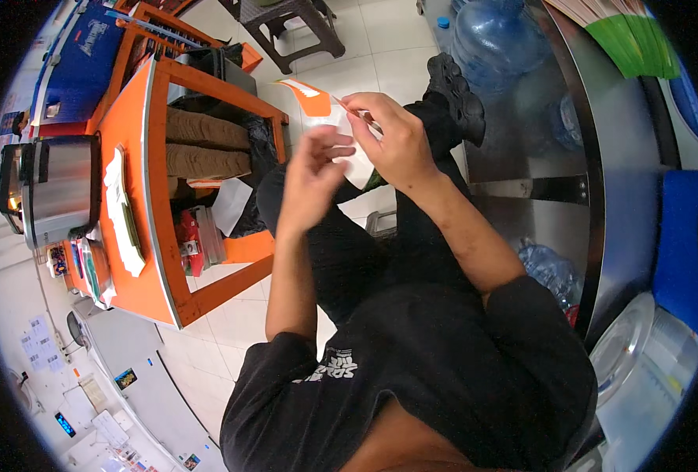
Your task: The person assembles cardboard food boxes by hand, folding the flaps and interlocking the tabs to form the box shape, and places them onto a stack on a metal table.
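Above my lap, my right hand (398,140) pinches a thin orange-and-white printed paper piece (311,101) between thumb and fingertips. It sticks out to the left of those fingers, and its lower white part hangs behind my hands. My left hand (316,175) is close beside it, slightly smeared by motion, its fingers apart and half curled. Whether those fingertips touch the paper I cannot tell. Below are my black-trousered legs, with one black shoe (455,98) showing farther off.
An orange table (160,259) stands at my left, bearing a steel electric cooker (66,189) and a strip-like paper stack (121,212). Brown stacked goods (207,144) fill its shelf. At right is a metal counter (624,204) with large blue water jugs (498,39); a dark stool (290,27) is ahead.
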The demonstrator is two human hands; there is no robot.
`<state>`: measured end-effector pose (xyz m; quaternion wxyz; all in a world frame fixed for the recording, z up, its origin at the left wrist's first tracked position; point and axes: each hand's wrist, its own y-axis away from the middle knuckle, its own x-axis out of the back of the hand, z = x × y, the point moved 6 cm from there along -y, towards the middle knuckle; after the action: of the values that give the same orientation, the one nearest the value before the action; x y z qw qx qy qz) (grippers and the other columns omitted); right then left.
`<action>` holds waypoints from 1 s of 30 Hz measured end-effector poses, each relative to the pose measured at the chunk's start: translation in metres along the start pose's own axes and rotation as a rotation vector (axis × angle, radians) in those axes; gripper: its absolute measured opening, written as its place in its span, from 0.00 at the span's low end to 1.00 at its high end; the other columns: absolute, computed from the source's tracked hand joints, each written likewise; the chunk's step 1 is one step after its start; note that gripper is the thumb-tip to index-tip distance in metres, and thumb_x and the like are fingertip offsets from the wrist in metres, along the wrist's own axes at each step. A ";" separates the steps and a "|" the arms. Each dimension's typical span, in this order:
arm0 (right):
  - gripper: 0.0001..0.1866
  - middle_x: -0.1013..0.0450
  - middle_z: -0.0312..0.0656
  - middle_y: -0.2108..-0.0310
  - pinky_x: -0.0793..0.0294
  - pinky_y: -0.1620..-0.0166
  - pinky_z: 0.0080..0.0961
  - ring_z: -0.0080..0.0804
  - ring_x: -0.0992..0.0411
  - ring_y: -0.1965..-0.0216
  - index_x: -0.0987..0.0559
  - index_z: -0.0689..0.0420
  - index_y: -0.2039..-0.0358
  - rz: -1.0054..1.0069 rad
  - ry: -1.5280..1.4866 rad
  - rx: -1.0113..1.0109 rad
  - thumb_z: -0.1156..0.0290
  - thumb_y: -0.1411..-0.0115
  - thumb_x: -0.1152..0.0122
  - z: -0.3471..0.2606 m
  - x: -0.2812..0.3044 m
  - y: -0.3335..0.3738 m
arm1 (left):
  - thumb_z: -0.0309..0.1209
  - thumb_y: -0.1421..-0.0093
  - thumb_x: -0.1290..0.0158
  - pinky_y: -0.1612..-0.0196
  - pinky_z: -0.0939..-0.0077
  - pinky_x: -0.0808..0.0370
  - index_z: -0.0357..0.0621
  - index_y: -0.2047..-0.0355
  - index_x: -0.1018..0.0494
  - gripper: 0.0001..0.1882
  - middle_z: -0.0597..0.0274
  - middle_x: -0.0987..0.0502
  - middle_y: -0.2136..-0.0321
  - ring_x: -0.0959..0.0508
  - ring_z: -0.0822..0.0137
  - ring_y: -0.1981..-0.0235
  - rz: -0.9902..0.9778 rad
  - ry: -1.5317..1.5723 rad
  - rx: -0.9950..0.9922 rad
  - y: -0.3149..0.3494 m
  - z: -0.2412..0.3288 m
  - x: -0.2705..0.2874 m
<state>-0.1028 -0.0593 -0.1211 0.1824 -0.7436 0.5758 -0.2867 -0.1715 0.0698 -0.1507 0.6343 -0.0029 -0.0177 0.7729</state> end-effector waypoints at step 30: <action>0.07 0.27 0.45 0.57 0.24 0.58 0.21 0.28 0.25 0.60 0.23 0.65 0.64 0.000 -0.314 -0.119 0.77 0.42 0.40 -0.036 0.008 -0.012 | 0.24 0.44 0.40 0.71 0.85 0.37 0.31 0.67 0.23 0.07 0.66 0.27 0.75 0.33 0.78 0.75 0.319 -0.177 -0.368 -0.001 0.050 0.007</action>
<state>-0.1151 -0.0619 -0.0839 0.2257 -0.7889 0.5560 -0.1325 -0.1731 0.0762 -0.1004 0.4893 -0.0534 -0.2125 0.8441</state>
